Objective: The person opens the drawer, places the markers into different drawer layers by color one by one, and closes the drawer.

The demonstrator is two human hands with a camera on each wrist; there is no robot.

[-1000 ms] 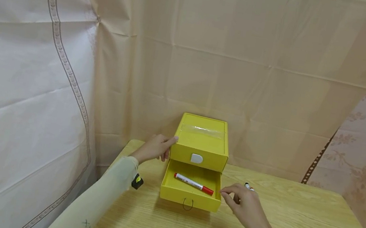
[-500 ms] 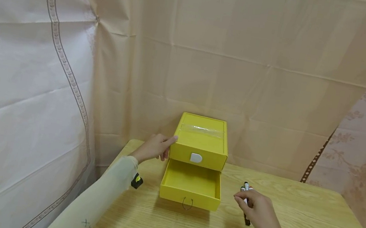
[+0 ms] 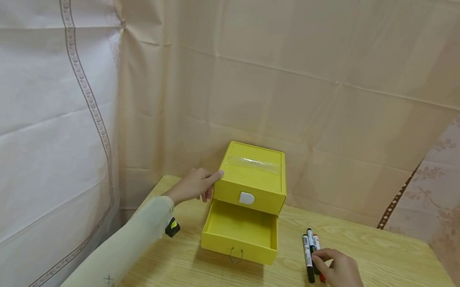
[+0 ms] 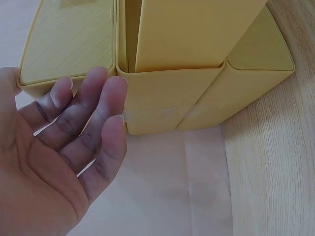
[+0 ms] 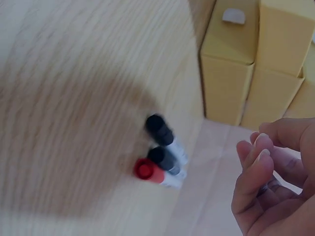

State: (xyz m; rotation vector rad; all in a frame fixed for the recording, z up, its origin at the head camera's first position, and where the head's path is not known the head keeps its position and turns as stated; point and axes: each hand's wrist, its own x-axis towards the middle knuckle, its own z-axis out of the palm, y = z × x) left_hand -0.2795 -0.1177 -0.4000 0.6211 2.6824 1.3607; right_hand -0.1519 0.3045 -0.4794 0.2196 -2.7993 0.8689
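A yellow two-drawer box stands on the table with its lower drawer pulled out. My left hand rests at the box's left side, thumb against the upper front corner. In the left wrist view its fingers are loosely bent and grip nothing. To the right of the box lie two black-capped markers and a red-capped marker, side by side. Over them is my right hand, fingertips close to the red and black ones. The right wrist view shows that hand's fingers relaxed, holding nothing.
A white tab marks the upper drawer, which is closed; a thin loop hangs from the lower one. The wooden table extends to the right. Cloth curtains enclose the back and sides.
My right hand has moved right, from the lower drawer to the markers on the table. The red marker seen in the drawer no longer shows there. My left hand has stayed put.
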